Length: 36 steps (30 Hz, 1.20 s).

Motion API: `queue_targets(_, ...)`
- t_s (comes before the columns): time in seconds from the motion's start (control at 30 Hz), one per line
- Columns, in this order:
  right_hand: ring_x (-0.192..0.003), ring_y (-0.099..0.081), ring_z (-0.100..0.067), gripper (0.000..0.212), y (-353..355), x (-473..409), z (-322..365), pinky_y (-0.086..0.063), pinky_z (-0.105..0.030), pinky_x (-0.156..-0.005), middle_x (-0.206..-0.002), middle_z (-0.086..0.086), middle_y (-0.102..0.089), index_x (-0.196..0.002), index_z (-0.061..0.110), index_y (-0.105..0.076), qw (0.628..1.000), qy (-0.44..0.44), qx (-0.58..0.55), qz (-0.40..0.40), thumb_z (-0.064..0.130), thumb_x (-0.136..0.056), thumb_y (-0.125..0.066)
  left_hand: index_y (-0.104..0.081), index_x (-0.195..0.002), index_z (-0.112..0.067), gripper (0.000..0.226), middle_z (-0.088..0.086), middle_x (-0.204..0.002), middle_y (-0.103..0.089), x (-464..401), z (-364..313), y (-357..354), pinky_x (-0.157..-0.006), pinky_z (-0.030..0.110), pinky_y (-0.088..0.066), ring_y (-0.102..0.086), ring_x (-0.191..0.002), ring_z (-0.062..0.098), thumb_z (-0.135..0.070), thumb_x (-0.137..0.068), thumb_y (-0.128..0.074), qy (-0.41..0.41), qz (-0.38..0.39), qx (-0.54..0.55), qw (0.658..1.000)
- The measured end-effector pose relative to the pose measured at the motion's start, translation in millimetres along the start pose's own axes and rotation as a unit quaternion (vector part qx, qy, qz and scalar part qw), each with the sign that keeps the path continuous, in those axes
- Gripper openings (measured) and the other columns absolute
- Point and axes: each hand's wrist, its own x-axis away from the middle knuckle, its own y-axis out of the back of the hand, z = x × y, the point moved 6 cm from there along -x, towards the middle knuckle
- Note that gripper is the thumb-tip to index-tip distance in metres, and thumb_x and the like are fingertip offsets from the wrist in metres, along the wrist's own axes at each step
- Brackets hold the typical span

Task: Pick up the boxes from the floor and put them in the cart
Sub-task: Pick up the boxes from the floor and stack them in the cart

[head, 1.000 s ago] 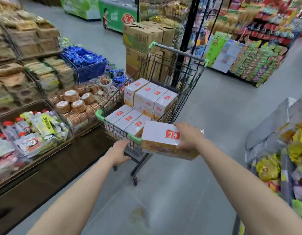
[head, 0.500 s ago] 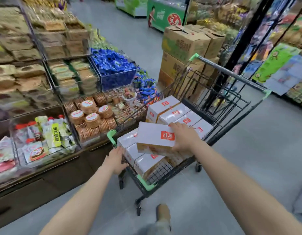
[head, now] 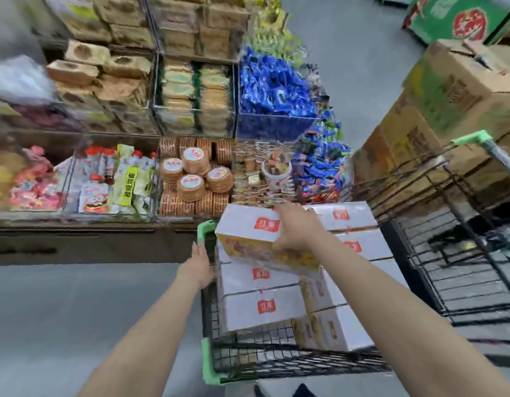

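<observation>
Above the cart (head: 210, 365), the right hand (head: 298, 229) grips the white box (head: 248, 227) at its right end, fingers curled over the top and thumb apparently beneath; the box hangs just over the stacked boxes (head: 262, 308). The left hand (head: 197, 266) rests against the cart's near-left rim; its finger position cannot be determined. The carton appears stiff and light enough for one hand. Grasp across the short end.

So I've got one white rectangular cardboard box with a red label and yellow printed side (head: 249, 237) tilted over the black wire shopping cart with green corner guards (head: 209, 351). At its 6 and 3 o'clock, more matching white boxes (head: 259, 308) lie packed flat inside.
</observation>
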Motion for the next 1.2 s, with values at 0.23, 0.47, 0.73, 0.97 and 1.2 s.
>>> queue_targets(0.23,-0.121,-0.044,-0.029,0.086,1,-58,16,-0.041,-0.045,-0.098,-0.132,-0.009,-0.045,-0.134,0.013,-0.038,0.995,0.100,0.016,0.020,0.049,-0.065,-0.075,0.024,-0.146,-0.013,0.094,0.012,-0.106,-0.063,-16,13,4,-0.070,0.035,-0.046,-0.063,-0.098,0.031,-0.018,-0.091,-0.051,0.053,-0.007,-0.051,0.997)
queue_targets(0.47,-0.141,-0.027,-0.027,0.106,-41,-86,-13,-0.018,-0.049,-0.117,-0.154,-0.008,-0.022,-0.150,0.012,-0.009,0.987,0.122,0.093,0.051,0.046,-0.073,-0.074,0.026,-0.146,-0.023,0.093,0.019,-0.112,-0.062,-20,20,5,-0.075,0.036,-0.048,-0.061,-0.088,0.030,-0.020,-0.093,-0.051,0.078,-0.008,-0.001,0.997)
queue_targets(0.73,-0.136,-0.030,-0.028,0.099,-56,-94,-22,-0.026,-0.037,-0.115,-0.148,-0.009,-0.029,-0.147,0.010,-0.016,0.991,0.127,0.028,0.038,0.044,-0.075,-0.074,0.026,-0.146,-0.025,0.095,0.007,-0.073,-0.055,-19,18,10,-0.061,0.032,-0.042,-0.054,-0.069,0.025,-0.013,-0.092,-0.051,0.093,-0.026,0.040,0.995)
queue_targets(0.97,-0.132,-0.034,-0.029,0.097,-60,-92,-11,-0.028,-0.039,-0.112,-0.144,-0.009,-0.031,-0.147,0.009,-0.016,0.989,0.137,0.034,0.034,0.041,-0.076,-0.074,0.024,-0.146,-0.025,0.092,0.008,-0.084,-0.056,-18,19,9,-0.061,0.031,-0.042,-0.054,-0.071,0.024,-0.014,-0.092,-0.050,0.102,-0.025,0.028,0.994)
queue_targets(1.2,-0.131,-0.033,-0.028,0.096,-65,-88,-15,-0.027,-0.039,-0.115,-0.141,-0.009,-0.033,-0.146,0.010,-0.017,0.989,0.132,0.047,0.035,0.037,-0.074,-0.075,0.023,-0.147,-0.024,0.093,0.007,-0.085,-0.055,-18,18,8,-0.059,0.030,-0.042,-0.055,-0.071,0.022,-0.010,-0.091,-0.051,0.114,-0.034,0.017,0.993)
